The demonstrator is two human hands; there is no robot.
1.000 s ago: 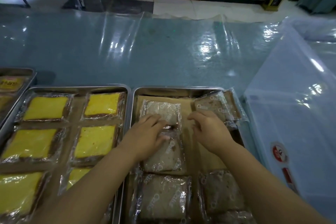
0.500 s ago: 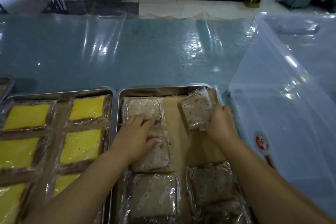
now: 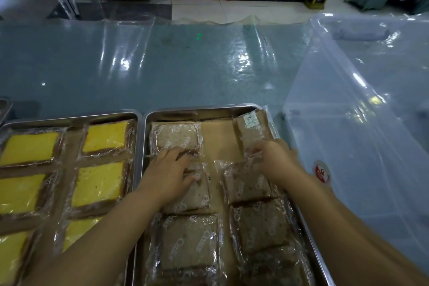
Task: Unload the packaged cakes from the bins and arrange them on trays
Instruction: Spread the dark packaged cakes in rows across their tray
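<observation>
Step in hand, as I read it: arranging, filling the right column of the brown-cake tray [image 3: 202, 109].

At centre right, the right hand [image 3: 276, 160] has its fingers curled over the near edge of a wrapped brown cake [image 3: 251, 130]. That cake stands tilted against the tray's upper right corner, not flat.

At centre frame, the left hand [image 3: 171, 172] lies with fingers nearly straight, flat across the top-left cake [image 3: 176, 137] and the second cake [image 3: 197, 195] below it. It grips nothing.

Bare paper lining [image 3: 218, 139] shows in the top right slot. The next move likely calls for laying the tilted cake flat there, square to its neighbours.

The clear bin [image 3: 348, 123] sits just right of the tray, the yellow-cake tray [image 3: 69, 118] at left.
</observation>
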